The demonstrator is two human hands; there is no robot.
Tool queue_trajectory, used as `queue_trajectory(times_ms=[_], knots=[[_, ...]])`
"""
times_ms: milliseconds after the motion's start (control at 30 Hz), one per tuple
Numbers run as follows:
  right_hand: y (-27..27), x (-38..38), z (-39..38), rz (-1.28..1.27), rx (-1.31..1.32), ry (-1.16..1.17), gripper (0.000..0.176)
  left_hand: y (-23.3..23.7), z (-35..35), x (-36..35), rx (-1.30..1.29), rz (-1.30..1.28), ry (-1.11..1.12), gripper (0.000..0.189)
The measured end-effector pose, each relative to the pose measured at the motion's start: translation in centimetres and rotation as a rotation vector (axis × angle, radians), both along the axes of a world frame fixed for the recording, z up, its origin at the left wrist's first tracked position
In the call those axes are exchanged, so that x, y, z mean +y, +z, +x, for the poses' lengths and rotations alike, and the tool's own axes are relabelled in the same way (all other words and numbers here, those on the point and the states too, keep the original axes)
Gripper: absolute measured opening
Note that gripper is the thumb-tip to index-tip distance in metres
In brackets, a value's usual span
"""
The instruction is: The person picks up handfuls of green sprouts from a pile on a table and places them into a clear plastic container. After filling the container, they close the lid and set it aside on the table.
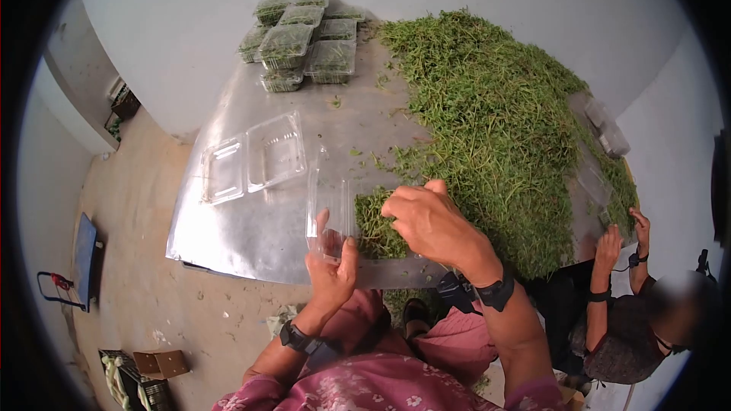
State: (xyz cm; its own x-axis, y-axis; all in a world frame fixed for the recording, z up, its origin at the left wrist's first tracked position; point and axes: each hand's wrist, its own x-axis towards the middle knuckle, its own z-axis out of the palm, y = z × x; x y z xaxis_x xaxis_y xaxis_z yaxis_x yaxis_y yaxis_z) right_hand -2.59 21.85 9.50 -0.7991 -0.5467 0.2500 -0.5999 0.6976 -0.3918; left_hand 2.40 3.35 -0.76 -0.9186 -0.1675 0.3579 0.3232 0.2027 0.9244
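Observation:
My left hand (333, 270) grips the near edge of a clear plastic clamshell box (330, 202), thumb on one side and fingers behind the see-through lid. The lid stands raised on the left. Cut green stems (375, 221) fill the part to its right. Over these greens my right hand (430, 221) is closed, fingers curled down on some of them; its fingertips are partly hidden. A large heap of the same greens (487, 129) spreads just beyond my right hand. Left of the box lies another clamshell box (274, 151), unfolded, with nothing in it.
Stacked filled boxes (285, 46) stand at the back of the metal table (228, 236). Empty boxes (607, 128) sit at the far right. A co-worker (624, 320) has both hands at the table's right edge. A blue trolley (87, 259) and a cardboard box (161, 364) are on the floor.

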Motion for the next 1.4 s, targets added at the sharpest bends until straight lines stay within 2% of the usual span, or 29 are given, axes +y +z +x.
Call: queue_trajectory(times_ms=[33, 167, 267, 367, 467, 500, 567, 800, 933, 1033, 1133, 1233, 1333, 1367, 1400], knots=[[1.1, 0.4, 0.0, -0.060, 0.025, -0.005, 0.008, 0.0, 0.0, 0.0, -0.005, 0.006, -0.001, 0.056], [3.5, 3.3, -0.2, -0.094, -0.188, -0.188, 0.023, 0.1, 0.0, 0.0, -0.001, 0.012, -0.006, 0.056], [3.0, 4.8, -0.6, -0.111, -0.301, -0.214, 0.028, 0.1, 0.0, 0.1, 0.007, 0.008, -0.002, 0.056], [2.0, 4.6, -1.3, -0.184, -0.466, -0.226, 0.023, 0.1, 0.1, 0.1, -0.016, 0.021, -0.009, 0.056], [-0.5, 4.7, -2.1, -0.074, -0.351, -0.123, 0.017, 0.1, 0.1, 0.1, -0.014, 0.014, -0.015, 0.057], [-0.5, 4.5, -2.0, -0.073, -0.354, -0.128, 0.008, 0.1, 0.0, 0.1, -0.008, 0.005, -0.016, 0.057], [-0.2, 4.0, -2.0, -0.096, -0.259, -0.146, 0.006, 0.5, 0.1, 0.1, -0.030, -0.006, -0.023, 0.058], [-2.3, 1.1, -2.3, -0.098, 0.086, -0.286, 0.005, 0.7, 0.2, -0.1, -0.047, -0.035, -0.057, 0.057], [-2.6, 1.2, -2.4, -0.134, 0.061, -0.257, 0.006, 0.5, 0.2, -0.1, -0.032, -0.041, -0.055, 0.057], [-0.3, 2.6, -1.9, -0.221, -0.035, -0.206, 0.007, 0.7, 0.3, -0.1, -0.050, -0.036, -0.056, 0.057], [0.2, 2.8, -1.8, -0.257, 0.052, -0.281, 0.007, 0.4, 0.3, -0.1, -0.047, -0.014, -0.056, 0.057], [0.1, 1.3, -1.1, -0.146, 0.153, -0.193, 0.003, 0.3, 0.2, 0.0, -0.050, 0.001, -0.053, 0.056], [-2.4, 0.4, -0.4, 0.063, 0.221, -0.065, 0.007, 0.1, 0.3, 0.0, -0.061, 0.004, -0.052, 0.056], [-3.1, 0.4, -0.1, 0.151, 0.114, -0.058, 0.009, 0.0, 0.3, 0.0, -0.064, 0.003, -0.053, 0.056], [-3.0, 0.4, -0.1, 0.133, 0.129, -0.063, 0.008, 0.0, 0.3, -0.1, -0.068, 0.000, -0.055, 0.056]])
